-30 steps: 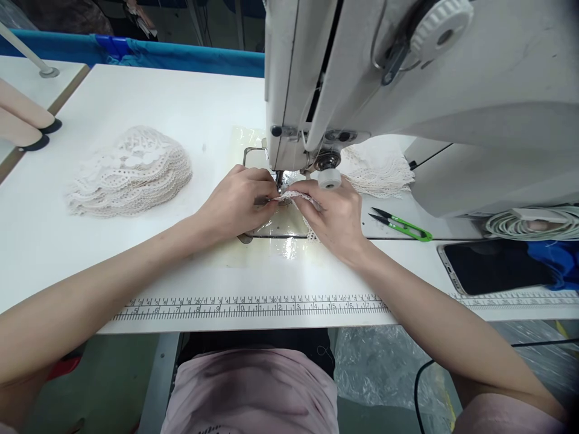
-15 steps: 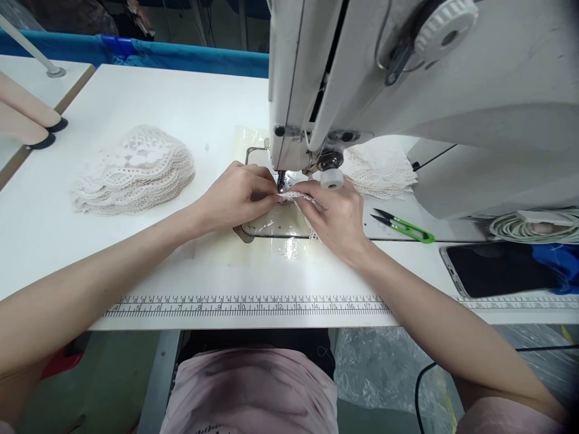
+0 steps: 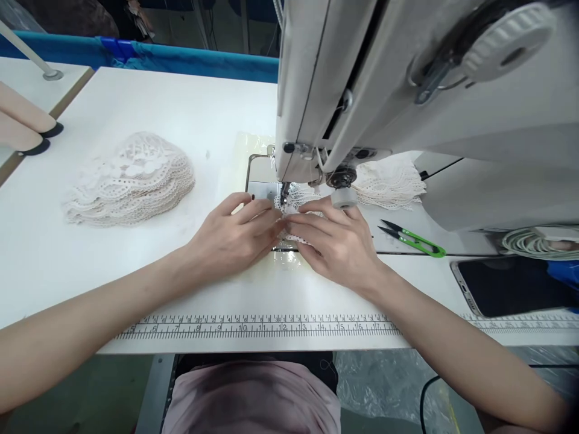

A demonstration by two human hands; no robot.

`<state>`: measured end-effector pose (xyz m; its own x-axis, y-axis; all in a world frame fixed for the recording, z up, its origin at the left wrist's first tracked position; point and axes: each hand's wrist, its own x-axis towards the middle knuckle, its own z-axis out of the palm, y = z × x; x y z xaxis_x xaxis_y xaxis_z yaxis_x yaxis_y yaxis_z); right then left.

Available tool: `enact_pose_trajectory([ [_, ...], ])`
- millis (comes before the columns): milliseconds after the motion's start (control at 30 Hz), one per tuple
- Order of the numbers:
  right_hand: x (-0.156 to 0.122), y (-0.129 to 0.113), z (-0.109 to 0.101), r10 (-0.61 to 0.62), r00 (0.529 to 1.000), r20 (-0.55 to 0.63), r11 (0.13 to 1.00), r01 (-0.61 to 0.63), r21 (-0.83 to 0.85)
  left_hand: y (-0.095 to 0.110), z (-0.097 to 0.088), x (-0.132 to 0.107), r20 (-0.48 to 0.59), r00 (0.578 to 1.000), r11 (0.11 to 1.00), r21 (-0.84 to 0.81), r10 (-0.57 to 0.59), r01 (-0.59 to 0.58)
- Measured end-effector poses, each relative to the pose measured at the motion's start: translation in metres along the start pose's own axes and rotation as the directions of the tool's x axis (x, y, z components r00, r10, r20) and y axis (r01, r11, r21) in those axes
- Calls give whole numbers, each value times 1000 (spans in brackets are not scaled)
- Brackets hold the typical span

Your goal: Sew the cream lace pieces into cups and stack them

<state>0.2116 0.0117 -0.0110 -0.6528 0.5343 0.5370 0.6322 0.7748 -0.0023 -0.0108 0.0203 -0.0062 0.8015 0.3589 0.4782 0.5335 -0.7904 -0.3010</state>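
Lace trim (image 3: 293, 210) lies under the presser foot (image 3: 284, 196) of the sewing machine (image 3: 407, 90), on the white surface (image 3: 217, 114); the left hand (image 3: 230, 235) comes in from eight o'clock and lays its fingers flat on the near left edge of the lace trim; its grip is apart, fingers stretched out and pressing down, closed round nothing; the right hand (image 3: 339, 244) comes in from four o'clock and does likewise on the right side, grip apart, its fingertips meeting the left hand's just in front of the foot; a white round knob (image 3: 344, 198) of the machine hangs just above the right hand's knuckles; at nine o'clock from the hands, well apart, sits a stack of lace pieces (image 3: 131, 178); at two o'clock, behind the machine head, a second lace heap (image 3: 391, 181); green thread snips (image 3: 414, 239) lie at three o'clock, near the right hand but apart from it; a dark phone (image 3: 511, 286) lies further out at four o'clock, a coiled cable (image 3: 538, 241) just beyond it; a printed ruler (image 3: 262, 325) runs along the surface's near edge at six o'clock.
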Motion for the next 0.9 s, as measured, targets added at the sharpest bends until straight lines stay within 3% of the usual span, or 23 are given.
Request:
enact_pose_trajectory([
  [200,2,0,-2,-2,1000,13,1000,2,-15,5,-9,-3,66,998,1000,7,-13,13],
  [567,3,2,-5,-3,996,84,999,1,32,5,-9,-3,74,997,1000,22,-17,15],
  [900,2,1,-5,6,999,54,1000,-7,22,6,-7,-3,46,998,999,0,-34,34],
])
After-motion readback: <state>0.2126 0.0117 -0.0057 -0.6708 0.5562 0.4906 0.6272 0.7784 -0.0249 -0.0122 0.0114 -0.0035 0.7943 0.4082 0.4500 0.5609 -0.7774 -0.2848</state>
